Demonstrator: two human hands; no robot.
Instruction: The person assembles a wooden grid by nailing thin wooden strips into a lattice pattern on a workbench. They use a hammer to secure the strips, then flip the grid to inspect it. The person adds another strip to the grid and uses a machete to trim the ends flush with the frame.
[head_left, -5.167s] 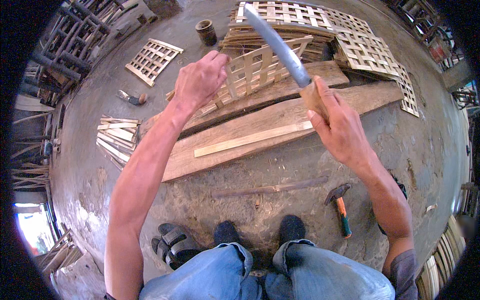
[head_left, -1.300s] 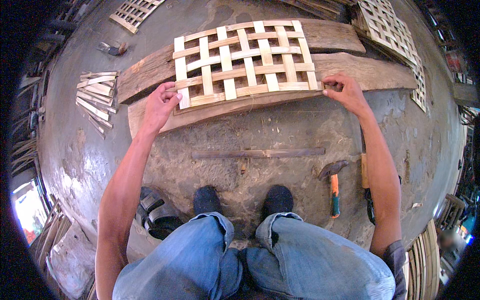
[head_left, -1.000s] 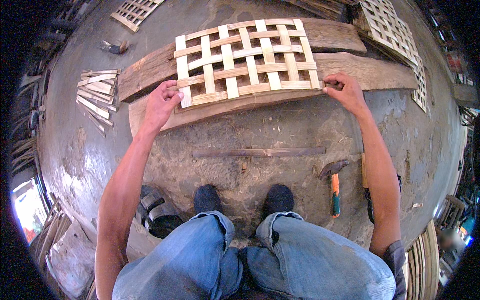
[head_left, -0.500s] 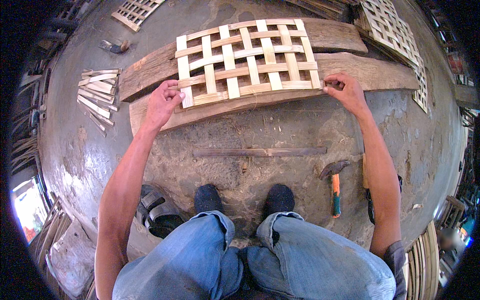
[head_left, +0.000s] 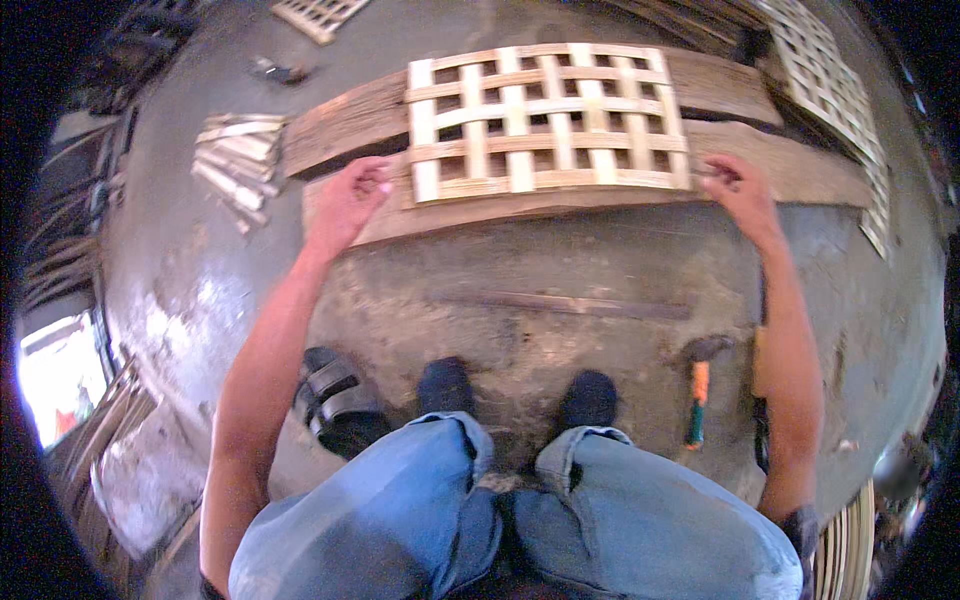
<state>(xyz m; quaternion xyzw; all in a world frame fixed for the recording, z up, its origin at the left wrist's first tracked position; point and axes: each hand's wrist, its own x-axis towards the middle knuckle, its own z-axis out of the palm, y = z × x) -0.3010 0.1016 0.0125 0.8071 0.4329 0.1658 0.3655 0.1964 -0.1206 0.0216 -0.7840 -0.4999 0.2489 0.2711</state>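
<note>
The lattice lies flat on the planks at 12 o'clock. Left hand and right hand rest at its lower corners, fingers loosely curled, holding nothing. I would press both corners evenly, so it stays square.

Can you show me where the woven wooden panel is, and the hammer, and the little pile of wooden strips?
woven wooden panel (head_left: 545, 125), head view, middle of the lattice.
hammer (head_left: 697, 395), head view, on its orange handle.
pile of wooden strips (head_left: 237, 165), head view, middle of the pile.
</note>
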